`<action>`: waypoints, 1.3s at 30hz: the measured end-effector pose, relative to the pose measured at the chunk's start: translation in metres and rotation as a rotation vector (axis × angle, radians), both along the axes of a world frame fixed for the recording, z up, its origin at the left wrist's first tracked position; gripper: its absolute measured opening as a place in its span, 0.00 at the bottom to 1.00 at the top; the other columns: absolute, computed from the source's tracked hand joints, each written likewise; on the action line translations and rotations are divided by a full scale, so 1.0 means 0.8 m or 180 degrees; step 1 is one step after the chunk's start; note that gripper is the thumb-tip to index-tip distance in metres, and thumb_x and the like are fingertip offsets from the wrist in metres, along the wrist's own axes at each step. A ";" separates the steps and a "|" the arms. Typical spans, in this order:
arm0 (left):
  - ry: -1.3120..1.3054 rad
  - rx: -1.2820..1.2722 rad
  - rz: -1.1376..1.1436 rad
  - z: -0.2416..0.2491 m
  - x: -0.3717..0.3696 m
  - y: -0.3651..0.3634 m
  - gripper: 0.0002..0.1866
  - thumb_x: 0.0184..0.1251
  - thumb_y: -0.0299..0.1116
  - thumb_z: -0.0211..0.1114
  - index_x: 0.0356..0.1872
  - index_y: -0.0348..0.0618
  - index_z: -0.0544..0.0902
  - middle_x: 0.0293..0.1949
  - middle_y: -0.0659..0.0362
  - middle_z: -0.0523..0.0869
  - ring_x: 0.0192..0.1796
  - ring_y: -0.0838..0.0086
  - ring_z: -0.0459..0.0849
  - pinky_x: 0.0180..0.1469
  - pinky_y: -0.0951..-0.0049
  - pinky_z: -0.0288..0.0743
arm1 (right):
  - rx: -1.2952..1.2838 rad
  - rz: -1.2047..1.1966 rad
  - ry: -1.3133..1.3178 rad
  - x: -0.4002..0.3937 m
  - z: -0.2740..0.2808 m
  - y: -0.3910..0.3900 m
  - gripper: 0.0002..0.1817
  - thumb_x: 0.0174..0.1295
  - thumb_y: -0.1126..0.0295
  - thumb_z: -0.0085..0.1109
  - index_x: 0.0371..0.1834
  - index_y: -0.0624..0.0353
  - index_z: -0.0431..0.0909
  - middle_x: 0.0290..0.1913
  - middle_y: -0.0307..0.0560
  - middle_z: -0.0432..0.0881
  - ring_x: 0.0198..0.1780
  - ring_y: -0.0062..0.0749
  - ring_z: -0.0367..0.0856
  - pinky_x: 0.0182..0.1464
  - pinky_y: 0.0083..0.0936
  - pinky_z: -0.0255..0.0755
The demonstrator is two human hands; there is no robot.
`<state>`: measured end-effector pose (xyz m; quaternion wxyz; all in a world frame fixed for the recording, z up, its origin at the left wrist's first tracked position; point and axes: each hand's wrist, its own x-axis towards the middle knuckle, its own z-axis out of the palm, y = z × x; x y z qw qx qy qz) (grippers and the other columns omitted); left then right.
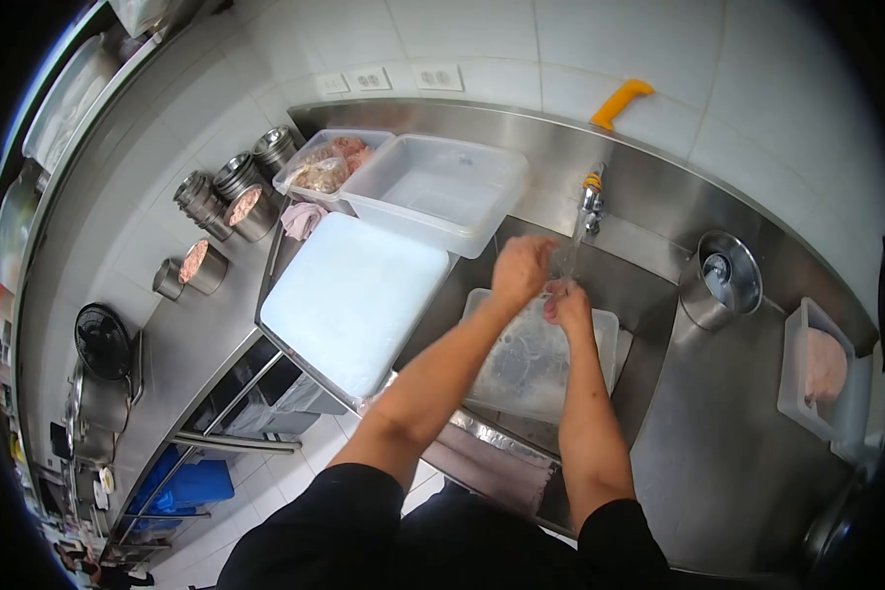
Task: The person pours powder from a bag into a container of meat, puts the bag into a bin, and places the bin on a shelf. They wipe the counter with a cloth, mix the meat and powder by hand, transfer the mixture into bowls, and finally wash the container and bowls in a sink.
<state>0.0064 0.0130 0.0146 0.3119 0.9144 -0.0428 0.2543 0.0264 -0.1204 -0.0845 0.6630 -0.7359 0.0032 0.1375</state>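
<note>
Water runs from the tap [591,202] down between my two hands over the sink. My left hand [523,265] is closed, its fingers curled beside the stream; whatever it may hold is hidden. Just below and to the right, my right hand [566,303] has its fingers bent inward under the water. I cannot make out anything in it. Beneath both hands a translucent plastic tub [521,364] sits in the steel sink [639,285], wet and cloudy inside.
Left of the sink lie a pale blue-white board [354,300], a clear plastic bin [438,187] and a bin with bagged food [329,167]. Steel containers [251,211] line the left counter. On the right stand a steel pot [720,280] and a plastic bin [806,374] holding something pinkish.
</note>
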 end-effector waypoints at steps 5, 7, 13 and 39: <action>0.1339 -0.0516 -0.0062 0.000 -0.005 0.031 0.16 0.71 0.43 0.58 0.46 0.42 0.85 0.38 0.50 0.89 0.43 0.58 0.87 0.48 0.64 0.77 | -0.0101 -0.0113 -0.0132 0.001 0.035 0.011 0.14 0.68 0.62 0.51 0.42 0.62 0.78 0.23 0.45 0.78 0.23 0.31 0.80 0.22 0.31 0.76; 0.1804 -0.0319 -0.0008 -0.022 -0.018 0.027 0.18 0.70 0.45 0.58 0.46 0.42 0.85 0.38 0.50 0.88 0.41 0.58 0.87 0.47 0.63 0.77 | 0.0048 -0.0243 -0.0091 0.005 0.036 0.019 0.16 0.68 0.60 0.50 0.44 0.63 0.78 0.25 0.46 0.79 0.23 0.31 0.81 0.22 0.32 0.77; 0.2602 -0.3595 0.0019 -0.058 -0.033 -0.008 0.15 0.72 0.38 0.58 0.39 0.37 0.86 0.38 0.58 0.90 0.41 0.72 0.88 0.47 0.71 0.79 | 0.0237 -0.0189 -0.0330 -0.008 0.056 0.006 0.17 0.67 0.57 0.53 0.46 0.59 0.82 0.32 0.52 0.85 0.30 0.38 0.85 0.32 0.34 0.80; 0.3378 -0.0763 0.0452 -0.209 -0.130 0.161 0.22 0.72 0.45 0.56 0.47 0.32 0.84 0.36 0.46 0.87 0.39 0.59 0.87 0.40 0.58 0.79 | -0.3520 0.0553 -0.0160 0.014 0.098 -0.166 0.16 0.54 0.67 0.56 0.42 0.66 0.84 0.50 0.65 0.82 0.54 0.58 0.80 0.58 0.43 0.74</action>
